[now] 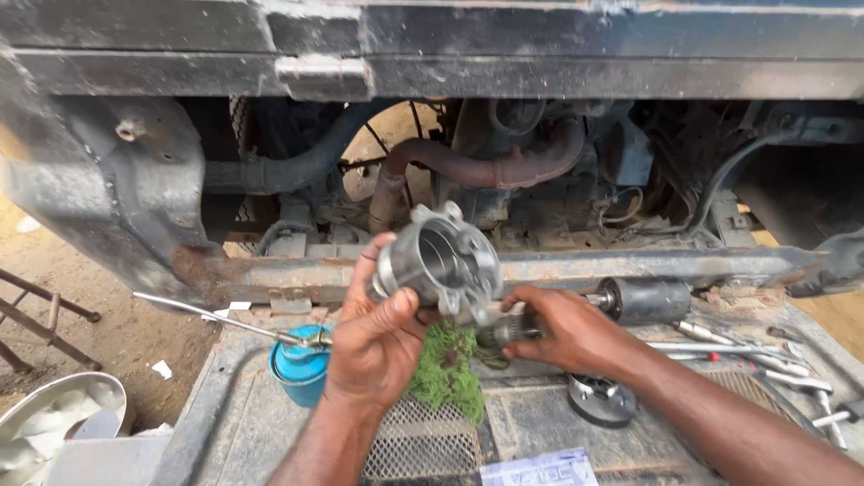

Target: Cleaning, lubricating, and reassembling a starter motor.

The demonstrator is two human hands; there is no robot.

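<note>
Behind my hands, the underside of a dark, rusted vehicle front (pixel 432 54) is filling the upper view, with a corroded pipe (pixel 486 166) curving across the engine bay and a rusty crossbar (pixel 630 265) running along below it; sandy ground is showing at the left. I am working over a grimy metal platform (pixel 531 423) with a mesh panel (pixel 418 445). My left hand (pixel 373 337) is gripping a silvery flanged housing (pixel 441 261), thumb across its near side and fingers curled round the far side, so the hand is closed on it. The housing is being held in the air just above the platform edge, in front of the crossbar; its open bore is facing up and toward me, slightly to the right, and its axis is tilting from lower left to upper right. My right hand (pixel 562 328) is pinching a small geared shaft (pixel 504 333) just beneath the housing, fingers clenched around it; the shaft's long axis is lying roughly level, pointing left toward the housing. A dark cylindrical motor body (pixel 643 299) is lying on its side just right of that hand. A blue cup (pixel 300 369) is standing at the left with a thin metal rod (pixel 216 317) reaching over it, a green mossy clump (pixel 445 369) is lying below the housing, and wrenches (pixel 747 355) are lying at the right.
</note>
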